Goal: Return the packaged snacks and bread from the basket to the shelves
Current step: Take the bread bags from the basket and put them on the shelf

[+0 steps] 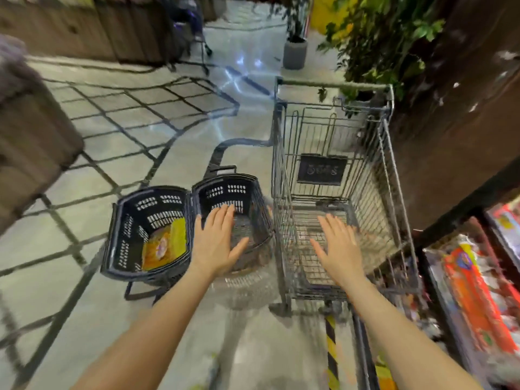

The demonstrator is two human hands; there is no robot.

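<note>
Both hands are flat and wide open, palms down, holding nothing. Far left on the floor sits a dark basket (146, 235) with a yellow snack bag (164, 243) inside it. Just beside it is a second dark basket (242, 198), and the left hand (218, 240) hangs over that one. Next comes a metal cart (337, 192), with the right hand (339, 246) over it. Far right, shelves (475, 291) hold bright red and orange packs.

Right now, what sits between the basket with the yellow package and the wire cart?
Head view: a second dark basket, seemingly empty, sits between the left basket holding the yellow package and the wire cart. The open left hand hovers over it.
</note>
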